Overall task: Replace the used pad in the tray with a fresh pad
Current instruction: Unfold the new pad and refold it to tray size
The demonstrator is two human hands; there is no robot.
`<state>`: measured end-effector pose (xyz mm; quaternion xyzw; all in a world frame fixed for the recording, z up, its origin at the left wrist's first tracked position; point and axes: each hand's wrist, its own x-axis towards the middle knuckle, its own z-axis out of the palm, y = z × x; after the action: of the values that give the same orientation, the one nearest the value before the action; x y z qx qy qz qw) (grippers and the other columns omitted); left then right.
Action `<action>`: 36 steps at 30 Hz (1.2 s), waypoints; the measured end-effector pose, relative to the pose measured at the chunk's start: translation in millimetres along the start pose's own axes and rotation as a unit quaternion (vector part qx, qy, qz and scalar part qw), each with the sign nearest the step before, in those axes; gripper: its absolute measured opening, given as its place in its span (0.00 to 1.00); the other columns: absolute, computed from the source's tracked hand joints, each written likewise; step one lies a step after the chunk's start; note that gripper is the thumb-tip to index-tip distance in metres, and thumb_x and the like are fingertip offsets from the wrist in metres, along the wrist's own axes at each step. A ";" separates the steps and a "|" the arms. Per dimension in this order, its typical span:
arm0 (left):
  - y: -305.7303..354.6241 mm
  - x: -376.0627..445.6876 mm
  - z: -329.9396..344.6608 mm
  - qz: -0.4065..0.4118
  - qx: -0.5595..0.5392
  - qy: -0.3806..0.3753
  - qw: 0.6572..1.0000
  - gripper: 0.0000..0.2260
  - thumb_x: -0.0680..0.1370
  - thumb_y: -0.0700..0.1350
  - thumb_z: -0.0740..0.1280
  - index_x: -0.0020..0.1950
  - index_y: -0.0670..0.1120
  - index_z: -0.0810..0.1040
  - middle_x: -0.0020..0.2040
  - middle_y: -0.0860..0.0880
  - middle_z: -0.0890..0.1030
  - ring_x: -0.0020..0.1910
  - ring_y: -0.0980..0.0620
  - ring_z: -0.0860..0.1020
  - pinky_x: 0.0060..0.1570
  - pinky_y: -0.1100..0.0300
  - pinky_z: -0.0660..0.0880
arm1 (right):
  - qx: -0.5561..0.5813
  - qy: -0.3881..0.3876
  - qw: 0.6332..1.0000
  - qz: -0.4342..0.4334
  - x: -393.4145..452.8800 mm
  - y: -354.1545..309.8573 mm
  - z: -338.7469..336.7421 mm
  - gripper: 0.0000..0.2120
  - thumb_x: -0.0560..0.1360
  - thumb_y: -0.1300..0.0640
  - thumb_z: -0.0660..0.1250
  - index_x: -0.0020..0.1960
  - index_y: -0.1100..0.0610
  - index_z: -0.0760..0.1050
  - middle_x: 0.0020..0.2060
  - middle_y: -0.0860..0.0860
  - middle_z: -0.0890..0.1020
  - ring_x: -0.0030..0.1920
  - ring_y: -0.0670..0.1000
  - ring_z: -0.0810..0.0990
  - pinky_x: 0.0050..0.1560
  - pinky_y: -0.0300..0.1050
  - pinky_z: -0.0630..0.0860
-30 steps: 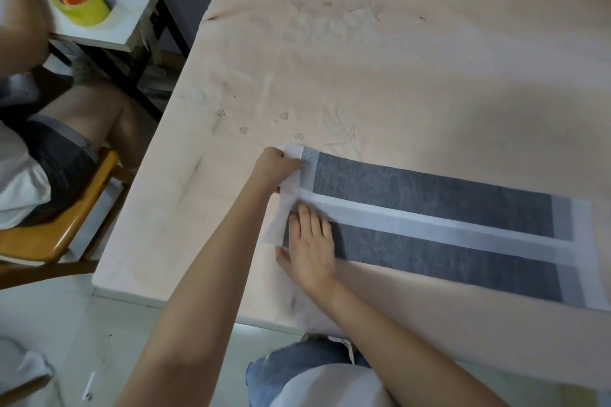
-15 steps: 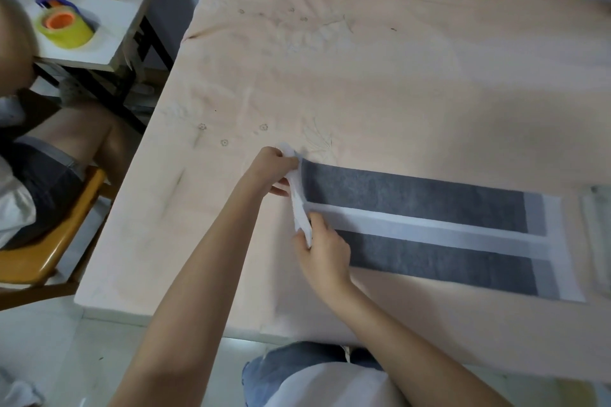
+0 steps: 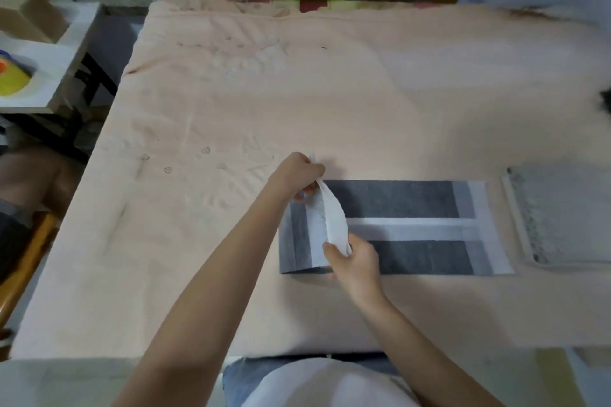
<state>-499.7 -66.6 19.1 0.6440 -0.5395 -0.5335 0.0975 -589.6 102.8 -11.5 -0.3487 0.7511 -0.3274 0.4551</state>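
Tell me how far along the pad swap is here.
Early. Done: the grey-and-white pad lies on the peach-covered table. In hand: left hand and right hand pinch its lifted white end flap. Left: the tray at the right edge seems to hold a speckled pad; nothing swapped yet.

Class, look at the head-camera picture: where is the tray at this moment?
The tray lies at the right edge of the head view, flat on the peach cloth-covered table. It sits just beyond the far right end of the grey-and-white pad, apart from both hands.
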 end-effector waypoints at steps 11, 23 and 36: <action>1.7 15.2 82.9 0.004 0.132 -0.026 0.991 0.10 0.74 0.44 0.60 0.33 0.45 0.69 0.31 0.49 0.73 0.38 0.47 0.74 0.42 0.57 0.68 | 0.036 -0.001 0.996 0.086 15.6 43.3 -40.2 0.09 0.73 0.59 0.65 0.34 0.58 0.74 0.29 0.50 0.79 0.32 0.52 0.84 0.30 0.45 0.78; -81.0 -4.0 72.1 0.263 0.314 0.224 0.885 0.19 0.81 0.46 0.56 0.70 0.43 0.70 0.72 0.46 0.69 0.74 0.45 0.61 0.72 0.52 0.54 | -0.065 0.019 0.997 0.046 21.3 61.3 -51.0 0.13 0.76 0.56 0.66 0.36 0.60 0.75 0.28 0.52 0.82 0.27 0.47 0.82 0.33 0.46 0.79; -120.0 1.2 78.1 0.250 0.397 0.177 0.865 0.26 0.81 0.52 0.47 0.74 0.39 0.62 0.74 0.42 0.63 0.74 0.44 0.60 0.73 0.46 0.55 | -0.389 0.091 0.859 -0.320 60.1 16.9 -17.5 0.17 0.76 0.58 0.63 0.62 0.64 0.74 0.61 0.60 0.77 0.62 0.60 0.75 0.62 0.53 0.73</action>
<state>-490.9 15.4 -97.9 0.5551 -0.8226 -0.1092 0.0574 -630.0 65.6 -45.9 -0.6870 0.7026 -0.1665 0.0818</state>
